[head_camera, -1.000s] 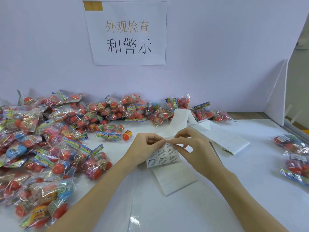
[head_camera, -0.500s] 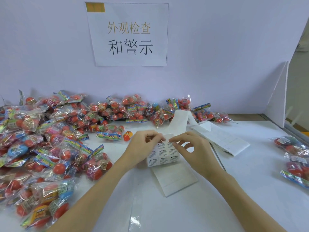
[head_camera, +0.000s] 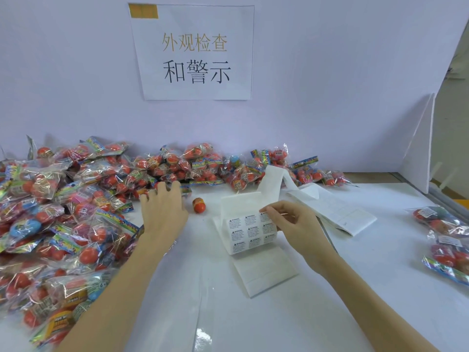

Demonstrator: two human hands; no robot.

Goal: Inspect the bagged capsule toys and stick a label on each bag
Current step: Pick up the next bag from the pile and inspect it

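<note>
A big heap of bagged capsule toys (head_camera: 76,212) covers the left of the white table and runs along the back wall. My left hand (head_camera: 163,210) stretches over the heap's edge with fingers spread, holding nothing. A folded strip of white warning labels (head_camera: 247,231) lies at the table's middle. My right hand (head_camera: 291,224) pinches a label at the strip's upper right corner. One loose orange capsule (head_camera: 198,205) sits between the hands.
A few labelled bags (head_camera: 446,240) lie at the right edge. Spent label backing paper (head_camera: 337,212) trails to the back right. A printed sign (head_camera: 195,52) hangs on the lilac back wall. A white divider board (head_camera: 418,148) stands at the right.
My left hand has let go of the label strip and moved left and back to the heap of bags. My right hand stays at the strip, pinching a label.
</note>
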